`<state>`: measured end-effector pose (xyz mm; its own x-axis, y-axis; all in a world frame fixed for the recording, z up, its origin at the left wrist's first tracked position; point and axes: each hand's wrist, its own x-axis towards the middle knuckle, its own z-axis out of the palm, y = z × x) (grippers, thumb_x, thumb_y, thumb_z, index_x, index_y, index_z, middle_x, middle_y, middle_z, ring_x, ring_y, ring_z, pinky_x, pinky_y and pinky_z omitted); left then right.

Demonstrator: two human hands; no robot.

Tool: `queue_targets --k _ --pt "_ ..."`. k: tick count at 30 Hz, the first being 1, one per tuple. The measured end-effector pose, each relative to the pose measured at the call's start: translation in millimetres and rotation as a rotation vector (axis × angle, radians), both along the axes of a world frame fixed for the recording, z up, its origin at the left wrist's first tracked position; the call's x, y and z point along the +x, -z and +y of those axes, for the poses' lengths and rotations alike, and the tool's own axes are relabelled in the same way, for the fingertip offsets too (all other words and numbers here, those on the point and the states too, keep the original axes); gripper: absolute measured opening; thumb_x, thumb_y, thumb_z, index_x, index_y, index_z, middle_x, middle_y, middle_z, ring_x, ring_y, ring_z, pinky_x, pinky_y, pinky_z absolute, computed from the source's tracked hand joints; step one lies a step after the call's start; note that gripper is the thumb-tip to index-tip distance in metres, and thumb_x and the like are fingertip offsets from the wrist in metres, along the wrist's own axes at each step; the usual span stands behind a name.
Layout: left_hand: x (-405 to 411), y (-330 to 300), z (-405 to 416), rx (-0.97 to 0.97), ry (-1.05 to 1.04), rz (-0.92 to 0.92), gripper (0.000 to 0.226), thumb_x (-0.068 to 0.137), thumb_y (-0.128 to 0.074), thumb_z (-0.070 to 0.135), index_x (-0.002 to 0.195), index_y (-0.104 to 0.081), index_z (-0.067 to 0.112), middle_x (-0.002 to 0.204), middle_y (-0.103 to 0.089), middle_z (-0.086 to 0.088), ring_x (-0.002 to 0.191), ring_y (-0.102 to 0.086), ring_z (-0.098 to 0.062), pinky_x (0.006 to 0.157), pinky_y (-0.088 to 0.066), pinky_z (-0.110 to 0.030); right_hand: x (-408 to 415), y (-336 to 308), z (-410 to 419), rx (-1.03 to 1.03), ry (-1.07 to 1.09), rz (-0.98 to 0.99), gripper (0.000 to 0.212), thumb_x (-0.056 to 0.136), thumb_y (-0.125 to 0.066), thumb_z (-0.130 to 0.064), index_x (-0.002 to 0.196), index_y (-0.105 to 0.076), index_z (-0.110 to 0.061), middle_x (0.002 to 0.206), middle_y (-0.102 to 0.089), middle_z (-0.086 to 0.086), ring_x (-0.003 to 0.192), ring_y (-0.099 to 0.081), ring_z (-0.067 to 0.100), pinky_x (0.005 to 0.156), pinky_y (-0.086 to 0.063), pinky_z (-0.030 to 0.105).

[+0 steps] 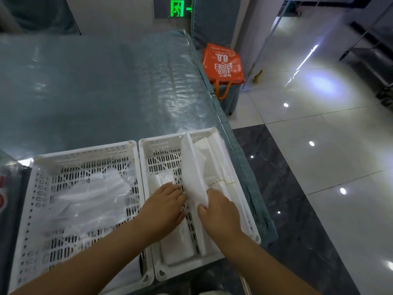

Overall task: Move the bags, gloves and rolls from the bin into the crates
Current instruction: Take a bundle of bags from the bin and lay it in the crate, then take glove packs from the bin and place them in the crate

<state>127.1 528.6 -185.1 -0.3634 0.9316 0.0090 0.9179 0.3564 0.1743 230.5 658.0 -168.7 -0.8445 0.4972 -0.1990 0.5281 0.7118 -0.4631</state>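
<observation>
Two white perforated crates stand side by side on the table. The left crate [32, 188] holds a loose heap of clear plastic gloves [91, 194]. The right crate [148, 167] has a divider; bundled white bags [214, 167] lie in its right part and a flat white pack [176, 245] in its left part. Both hands grip a long white bag bundle [191, 173] over the divider. My left hand [163, 207] pinches its left edge and my right hand [219, 211] holds its near end. The bin is out of sight.
The table [95, 86] is covered with a shiny blue-grey plastic sheet; its right edge drops to a tiled floor [319, 145]. An orange shopping bag [222, 64] sits on a small cart beyond the table's corner. A dark object [8, 209] lies left of the crates.
</observation>
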Motion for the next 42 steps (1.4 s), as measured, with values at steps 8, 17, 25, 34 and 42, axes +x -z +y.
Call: queue_targets --k 8,17,25,34,42 --pt "24 27 22 -0.087 -0.077 -0.216 0.095 0.077 -0.051 0.060 0.146 0.006 0.028 0.157 0.000 -0.008 0.143 -0.006 -0.020 0.110 0.009 -0.034 14 4 10 0.079 -0.024 -0.120 0.046 0.094 -0.049 -0.032 0.135 -0.030 -0.021 0.123 -0.049 -0.002 0.082 -0.057 0.010 0.064 -0.040 0.017" --pt "34 38 35 -0.172 -0.112 -0.135 0.095 0.074 -0.051 0.064 0.144 0.008 0.034 0.157 0.000 -0.012 0.141 -0.008 -0.031 0.111 0.008 -0.043 31 9 28 0.205 -0.145 -0.055 0.024 0.095 -0.048 -0.031 0.117 -0.052 -0.023 0.109 -0.055 -0.004 0.087 -0.053 0.009 0.071 -0.048 0.020" --pt "31 5 32 -0.106 -0.182 -0.165 0.077 0.081 -0.057 0.047 0.145 -0.017 0.030 0.153 -0.025 -0.005 0.137 -0.027 -0.022 0.113 -0.014 -0.037 19 -8 60 0.110 -0.182 0.077 0.017 0.095 -0.050 -0.026 0.109 -0.060 -0.021 0.108 -0.063 -0.002 0.088 -0.062 0.013 0.079 -0.053 0.026" --pt "17 -110 -44 0.132 -0.615 0.016 0.036 0.085 -0.056 0.035 0.120 -0.056 0.026 0.114 -0.063 0.006 0.100 -0.059 -0.014 0.081 -0.047 -0.030 -65 -77 31 0.138 -0.496 0.325 0.013 0.090 -0.053 -0.022 0.084 -0.063 -0.018 0.080 -0.068 -0.002 0.065 -0.060 0.018 0.057 -0.050 0.032" --pt "25 -182 -164 0.112 -0.857 0.219 0.028 0.084 -0.059 0.033 0.111 -0.063 0.026 0.107 -0.067 0.005 0.091 -0.062 -0.017 0.073 -0.046 -0.029 -118 -127 -65 0.225 -0.751 0.498 0.012 0.085 -0.056 -0.019 0.077 -0.064 -0.020 0.071 -0.067 -0.001 0.055 -0.049 0.019 0.047 -0.029 0.024"
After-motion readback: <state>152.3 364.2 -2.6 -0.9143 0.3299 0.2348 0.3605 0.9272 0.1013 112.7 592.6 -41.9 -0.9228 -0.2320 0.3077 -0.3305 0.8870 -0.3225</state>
